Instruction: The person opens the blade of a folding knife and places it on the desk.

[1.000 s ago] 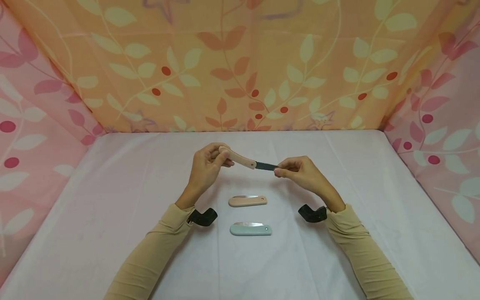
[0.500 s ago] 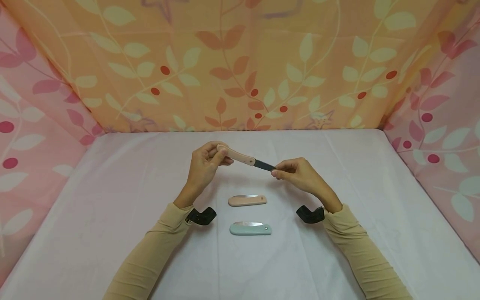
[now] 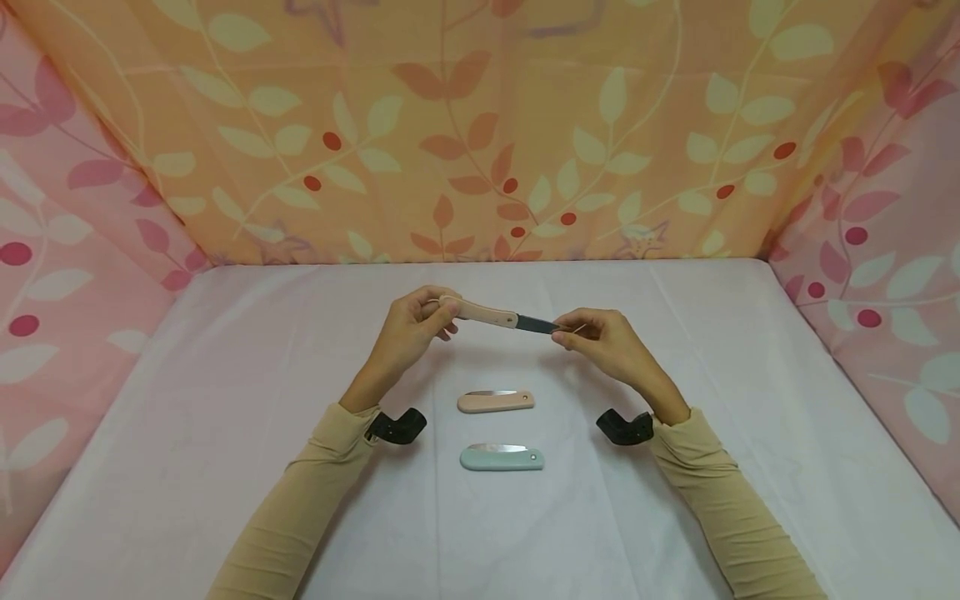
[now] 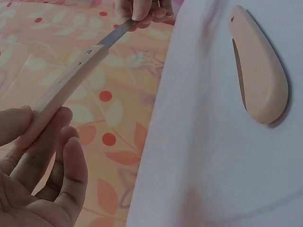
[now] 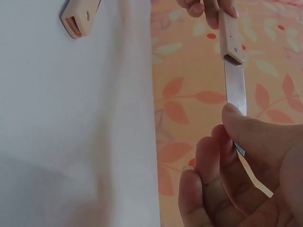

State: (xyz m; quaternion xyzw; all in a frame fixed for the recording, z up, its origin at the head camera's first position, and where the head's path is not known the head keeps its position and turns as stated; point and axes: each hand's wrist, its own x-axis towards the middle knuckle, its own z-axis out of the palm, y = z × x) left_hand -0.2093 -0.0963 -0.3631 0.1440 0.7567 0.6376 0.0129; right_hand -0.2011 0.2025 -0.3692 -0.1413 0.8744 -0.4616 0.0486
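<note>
White cloth (image 3: 225, 375) spreads over the table in front of me. Behind it rises an orange cloth (image 3: 480, 125) printed with leaves and red dots, with a pink leafy panel (image 3: 67, 350) on my left and another pink panel (image 3: 885, 250) on my right. My tan sleeves (image 3: 300, 492) reach forward from the near edge. My left hand (image 3: 408, 329) and right hand (image 3: 611, 342) are well apart, joined only by an unfolded knife (image 3: 480, 312) held above the table between them. Left thumb and fingers pinch the end of its peach handle; right thumb and fingers pinch the dark-looking blade (image 3: 535, 323) towards its tip, which my fingers partly hide. Nearer me lie two folded knives, roughly parallel and apart: a mint knife (image 3: 501, 459) closest, and a slightly shorter peach knife (image 3: 497, 402) just beyond. Smaller again, a black wrist fitting (image 3: 399, 426) juts inward from my left cuff, matched on the right.
</note>
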